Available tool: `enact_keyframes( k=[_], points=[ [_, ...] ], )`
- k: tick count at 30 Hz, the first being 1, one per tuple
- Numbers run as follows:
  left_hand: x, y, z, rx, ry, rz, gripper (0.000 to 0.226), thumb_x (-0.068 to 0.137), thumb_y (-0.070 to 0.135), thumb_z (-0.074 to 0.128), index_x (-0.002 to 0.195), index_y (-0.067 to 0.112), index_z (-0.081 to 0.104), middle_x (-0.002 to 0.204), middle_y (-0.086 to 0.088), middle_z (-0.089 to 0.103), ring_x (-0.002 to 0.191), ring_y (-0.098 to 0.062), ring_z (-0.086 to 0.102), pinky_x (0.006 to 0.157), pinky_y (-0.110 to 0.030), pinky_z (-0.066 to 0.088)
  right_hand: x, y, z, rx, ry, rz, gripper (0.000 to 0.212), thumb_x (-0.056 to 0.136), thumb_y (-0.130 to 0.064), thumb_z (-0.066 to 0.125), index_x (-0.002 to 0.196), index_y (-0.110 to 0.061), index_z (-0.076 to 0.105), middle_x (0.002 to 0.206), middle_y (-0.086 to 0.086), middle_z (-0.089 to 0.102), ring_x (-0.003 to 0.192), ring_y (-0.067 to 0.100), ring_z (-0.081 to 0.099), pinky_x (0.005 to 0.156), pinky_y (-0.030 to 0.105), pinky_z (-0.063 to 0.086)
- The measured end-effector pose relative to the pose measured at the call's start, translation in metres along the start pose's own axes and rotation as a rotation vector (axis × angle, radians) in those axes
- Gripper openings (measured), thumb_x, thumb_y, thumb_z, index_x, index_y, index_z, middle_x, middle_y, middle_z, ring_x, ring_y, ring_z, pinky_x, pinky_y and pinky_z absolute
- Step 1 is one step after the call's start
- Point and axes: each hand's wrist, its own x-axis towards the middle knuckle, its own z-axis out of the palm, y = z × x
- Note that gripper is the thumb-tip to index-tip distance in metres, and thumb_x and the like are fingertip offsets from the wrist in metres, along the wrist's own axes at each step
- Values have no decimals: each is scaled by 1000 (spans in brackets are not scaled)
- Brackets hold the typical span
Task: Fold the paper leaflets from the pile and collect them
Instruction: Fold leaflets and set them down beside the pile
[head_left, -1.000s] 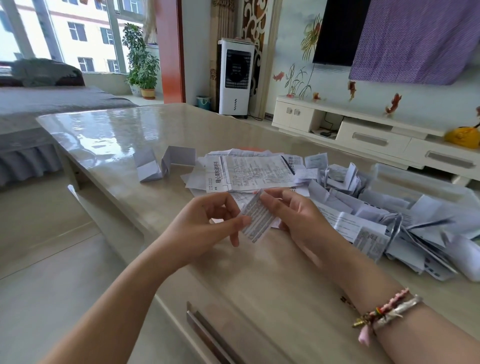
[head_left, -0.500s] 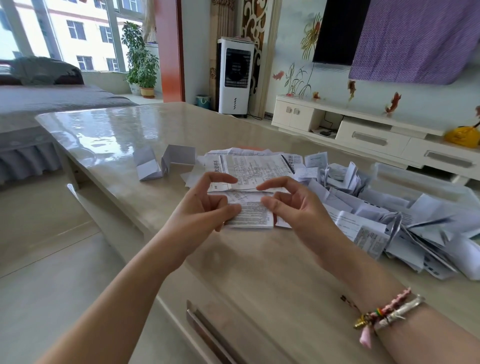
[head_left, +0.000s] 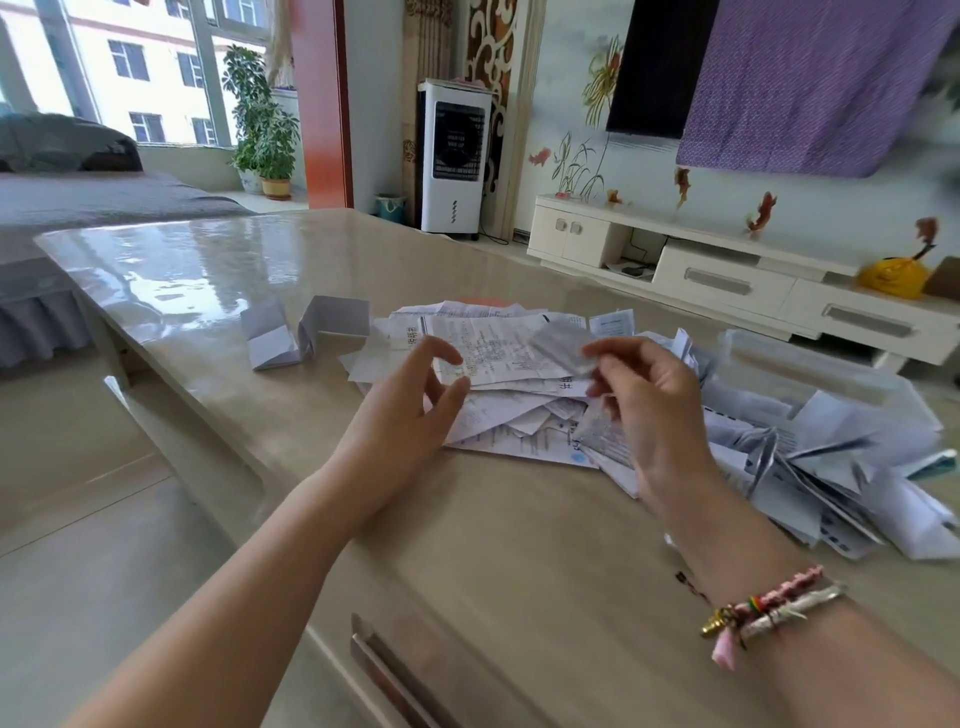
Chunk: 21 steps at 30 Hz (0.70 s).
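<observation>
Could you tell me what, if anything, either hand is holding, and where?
The right hand pinches a blurred folded leaflet at its right edge; the left hand holds nothing.

Surface (head_left: 519, 545): showing glossy beige, mirroring pale window light at its far end. Leaflets (head_left: 498, 348): showing white with fine black print, one bearing a small blue mark. Folded sheets (head_left: 306, 332): showing plain white with grey shadow. Bracelets (head_left: 774, 608): showing pink, silver and a gold bead, with red, yellow and green threads. Cloth (head_left: 810, 83): hanging purple with a fine dotted pattern. Wall (head_left: 587, 145): carrying painted orange fish and reeds. Cabinet (head_left: 727, 270): showing cream. Fan (head_left: 454, 156): showing white with a black grille.
</observation>
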Motion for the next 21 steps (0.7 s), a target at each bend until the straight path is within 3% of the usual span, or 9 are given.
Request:
enact_keyframes(
  k=[2,4,7,10,14,18,21],
  points=[
    [3,-8,4,243,-56,18,17,95,40,52,108,32,60,114,7,56,113,-17,50,98,-35,38,7,2,-2,53,95,24,24,96,-1,47,96,-16,65,96,4,68,74,10,64,56,16,47],
    [5,-11,8,385,-133,1,28,95,49,47,116,38,62,144,6,41,138,-22,28,114,-40,22,11,7,-3,60,65,79,26,98,-7,47,112,-24,62,122,0,61,89,8,65,75,23,53],
    [8,-13,13,478,-249,-44,44,95,58,36,133,43,51,158,5,24,147,-20,11,119,-42,6,10,10,0,116,-87,165,54,98,-4,46,146,-28,36,151,-3,31,123,6,47,106,33,42],
    [10,-14,15,499,-281,-69,48,96,59,31,138,40,45,157,7,25,148,-18,11,119,-46,3,8,9,4,150,-143,186,62,95,2,43,150,-21,28,157,2,24,139,10,31,115,37,31],
    [6,-10,11,465,-178,3,40,98,50,38,128,33,57,143,13,48,142,-12,26,119,-40,5,5,14,7,115,-132,223,49,94,-5,49,142,-17,44,143,-1,42,130,9,42,114,39,33],
    [-1,-4,0,396,-34,84,18,95,32,53,100,28,69,105,10,67,112,-13,55,106,-26,16,0,16,7,-13,-193,163,31,94,-8,50,115,-26,64,122,5,62,118,18,57,106,43,43],
    [-6,-1,-8,391,32,83,16,86,12,60,91,24,69,93,6,70,89,-19,55,84,-20,25,-9,14,12,-199,-266,-20,29,94,-5,49,110,-25,62,133,-4,55,117,14,56,86,16,48]
  ],
)
